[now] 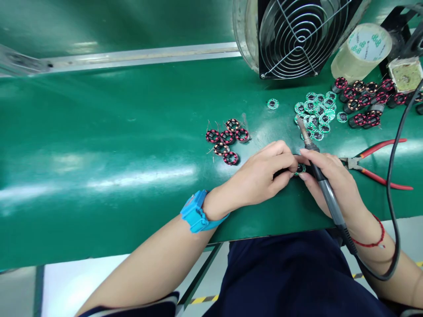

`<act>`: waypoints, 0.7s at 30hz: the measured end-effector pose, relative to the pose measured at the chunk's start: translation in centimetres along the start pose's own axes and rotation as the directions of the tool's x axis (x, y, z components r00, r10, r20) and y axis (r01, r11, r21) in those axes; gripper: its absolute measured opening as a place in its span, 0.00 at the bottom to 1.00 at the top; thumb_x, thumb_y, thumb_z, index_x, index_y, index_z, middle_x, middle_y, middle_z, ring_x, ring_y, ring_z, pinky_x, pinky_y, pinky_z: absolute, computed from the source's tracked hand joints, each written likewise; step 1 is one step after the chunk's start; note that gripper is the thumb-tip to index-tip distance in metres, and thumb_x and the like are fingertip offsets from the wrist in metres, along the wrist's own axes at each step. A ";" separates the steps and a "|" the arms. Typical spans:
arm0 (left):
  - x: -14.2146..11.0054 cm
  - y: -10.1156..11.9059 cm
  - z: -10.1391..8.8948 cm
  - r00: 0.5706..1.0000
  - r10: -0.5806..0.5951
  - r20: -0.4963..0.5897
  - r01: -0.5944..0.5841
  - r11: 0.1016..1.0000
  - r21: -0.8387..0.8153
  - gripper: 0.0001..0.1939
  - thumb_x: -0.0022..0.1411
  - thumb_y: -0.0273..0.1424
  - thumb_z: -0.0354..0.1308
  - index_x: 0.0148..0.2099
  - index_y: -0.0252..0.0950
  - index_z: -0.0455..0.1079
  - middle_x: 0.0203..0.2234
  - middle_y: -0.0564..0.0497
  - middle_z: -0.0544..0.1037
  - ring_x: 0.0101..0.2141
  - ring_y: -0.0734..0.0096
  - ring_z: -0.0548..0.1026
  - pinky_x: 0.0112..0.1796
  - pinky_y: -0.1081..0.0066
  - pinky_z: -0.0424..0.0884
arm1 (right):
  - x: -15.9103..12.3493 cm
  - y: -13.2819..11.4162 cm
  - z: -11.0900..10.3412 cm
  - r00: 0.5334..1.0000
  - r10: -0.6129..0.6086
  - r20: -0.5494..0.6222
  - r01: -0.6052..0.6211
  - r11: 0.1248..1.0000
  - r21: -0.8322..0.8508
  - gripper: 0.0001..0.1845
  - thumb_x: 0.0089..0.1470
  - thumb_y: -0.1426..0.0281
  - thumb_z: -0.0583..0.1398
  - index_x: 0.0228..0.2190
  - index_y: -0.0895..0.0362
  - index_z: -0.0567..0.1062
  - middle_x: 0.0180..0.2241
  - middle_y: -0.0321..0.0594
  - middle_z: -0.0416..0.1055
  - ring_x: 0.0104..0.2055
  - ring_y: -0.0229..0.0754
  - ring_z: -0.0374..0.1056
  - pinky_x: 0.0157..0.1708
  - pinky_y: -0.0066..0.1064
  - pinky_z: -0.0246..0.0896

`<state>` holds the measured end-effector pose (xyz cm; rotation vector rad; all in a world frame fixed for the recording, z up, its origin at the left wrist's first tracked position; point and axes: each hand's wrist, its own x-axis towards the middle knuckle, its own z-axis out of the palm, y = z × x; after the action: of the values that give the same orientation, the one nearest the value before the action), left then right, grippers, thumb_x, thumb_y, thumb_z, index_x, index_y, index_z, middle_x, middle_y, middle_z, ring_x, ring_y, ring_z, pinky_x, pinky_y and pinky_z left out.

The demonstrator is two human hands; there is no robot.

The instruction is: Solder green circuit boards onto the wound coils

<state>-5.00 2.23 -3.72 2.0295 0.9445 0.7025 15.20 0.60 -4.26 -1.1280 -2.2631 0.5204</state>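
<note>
My left hand point(264, 174), wearing a blue wrist strap point(195, 213), has its fingers pinched on a small round circuit board point(300, 169) near the table's front. What lies under the board is hidden by my fingers. A soldering iron point(331, 200) lies across my right hand point(339, 182), gripped with its tip pointing up and away from me. The thumb and fingertips of that hand also close around the board. Just beyond the iron's tip is a pile of round green circuit boards point(319, 110).
Several wound coils point(227, 137) stand left of my hands. More coils point(364, 100) cluster at the right, near a tape roll point(363, 48). Red-handled pliers point(355, 163) lie beside my right hand. A fan point(300, 39) stands behind; the iron's cable point(390, 176) loops at right.
</note>
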 end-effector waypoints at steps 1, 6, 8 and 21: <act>0.0 0.0 0.0 1.000 -0.019 -0.003 0.019 1.000 -0.016 0.06 0.62 0.20 0.51 0.35 0.35 0.66 0.32 0.51 0.68 0.36 0.72 0.67 0.38 0.71 0.66 | 0.0 -0.1 0.0 1.000 0.000 -0.005 0.000 1.000 -0.003 0.28 0.59 0.74 0.58 0.59 0.50 0.60 0.45 0.42 0.75 0.45 0.45 0.69 0.43 0.40 0.66; 0.2 0.3 0.2 0.993 -0.114 -0.023 0.111 0.989 -0.097 0.05 0.62 0.21 0.53 0.34 0.35 0.65 0.32 0.51 0.68 0.36 0.71 0.67 0.38 0.70 0.66 | -0.4 -0.4 -0.3 0.992 -0.115 -0.058 0.115 0.993 -0.008 0.33 0.57 0.78 0.58 0.61 0.47 0.58 0.48 0.39 0.75 0.53 0.47 0.68 0.47 0.44 0.66; 0.2 0.5 0.2 0.990 -0.138 -0.029 0.134 0.985 -0.110 0.05 0.62 0.21 0.53 0.33 0.35 0.65 0.31 0.52 0.68 0.34 0.72 0.67 0.36 0.71 0.65 | -0.6 -0.4 -0.4 0.978 -0.203 -0.052 0.202 0.979 -0.034 0.31 0.57 0.78 0.58 0.59 0.47 0.61 0.48 0.39 0.76 0.55 0.47 0.67 0.48 0.44 0.65; 0.4 0.8 0.2 0.958 -0.263 -0.114 0.243 0.956 -0.164 0.08 0.57 0.17 0.54 0.30 0.33 0.67 0.29 0.53 0.68 0.30 0.76 0.66 0.32 0.74 0.63 | -0.4 -0.3 -0.4 0.981 -0.149 -0.121 0.140 0.986 -0.086 0.27 0.56 0.81 0.58 0.55 0.52 0.66 0.39 0.39 0.79 0.44 0.44 0.73 0.45 0.41 0.66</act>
<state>-4.28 2.13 -3.14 1.7088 1.1716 0.7516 15.49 0.15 -3.92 -0.9941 -2.2488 0.2973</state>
